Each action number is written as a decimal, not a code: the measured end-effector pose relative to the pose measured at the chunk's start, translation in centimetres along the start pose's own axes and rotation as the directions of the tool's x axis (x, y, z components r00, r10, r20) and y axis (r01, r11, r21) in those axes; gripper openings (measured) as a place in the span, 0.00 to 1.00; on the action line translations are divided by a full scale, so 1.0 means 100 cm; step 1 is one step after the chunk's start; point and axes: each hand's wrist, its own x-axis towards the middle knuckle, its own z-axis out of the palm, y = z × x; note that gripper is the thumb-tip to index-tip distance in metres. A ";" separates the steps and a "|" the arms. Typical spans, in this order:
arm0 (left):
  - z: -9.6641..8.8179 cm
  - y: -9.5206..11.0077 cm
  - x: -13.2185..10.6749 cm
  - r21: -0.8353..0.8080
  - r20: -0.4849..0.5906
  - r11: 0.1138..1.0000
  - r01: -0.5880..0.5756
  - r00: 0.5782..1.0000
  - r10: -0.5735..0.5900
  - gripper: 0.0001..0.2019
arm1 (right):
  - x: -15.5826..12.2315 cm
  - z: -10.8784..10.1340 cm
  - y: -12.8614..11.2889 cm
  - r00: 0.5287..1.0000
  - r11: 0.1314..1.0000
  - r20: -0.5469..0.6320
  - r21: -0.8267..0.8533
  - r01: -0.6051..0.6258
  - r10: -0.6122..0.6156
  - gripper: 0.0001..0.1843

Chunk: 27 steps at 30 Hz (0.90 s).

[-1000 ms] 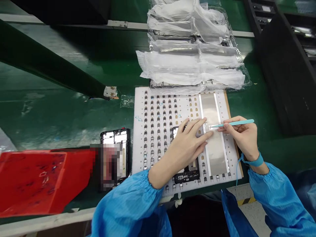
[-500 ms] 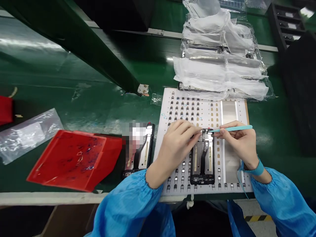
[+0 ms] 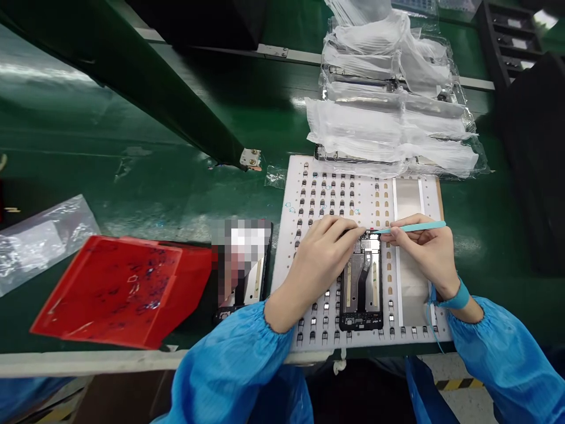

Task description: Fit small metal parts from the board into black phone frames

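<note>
A: What are the two hands doing?

B: The right hand (image 3: 426, 250) pinches a pair of teal tweezers (image 3: 412, 227), whose tip reaches toward the left hand and meets the top edge of a black phone frame (image 3: 362, 282). The left hand (image 3: 320, 259) rests curled on the left side of that frame, its fingertips (image 3: 355, 228) pressed at the top edge, just beside the tweezer tip.

A: And where does the frame lie?

B: Between the two hands, flat on a white sheet of small parts (image 3: 335, 194) that spreads beneath both of them on the green desk (image 3: 132, 176).

A: Anything else near?

B: Beyond the hands sits a heap of clear plastic bags (image 3: 388, 118). To the left of the left hand lies a second phone frame (image 3: 247, 271), partly blurred, and further left a red tray (image 3: 119, 288).
</note>
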 end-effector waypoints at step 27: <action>0.000 0.000 -0.001 0.102 0.031 0.991 -0.081 0.996 0.078 0.15 | -0.013 0.005 -0.007 0.991 0.968 -0.018 -0.219 0.125 -0.132 0.07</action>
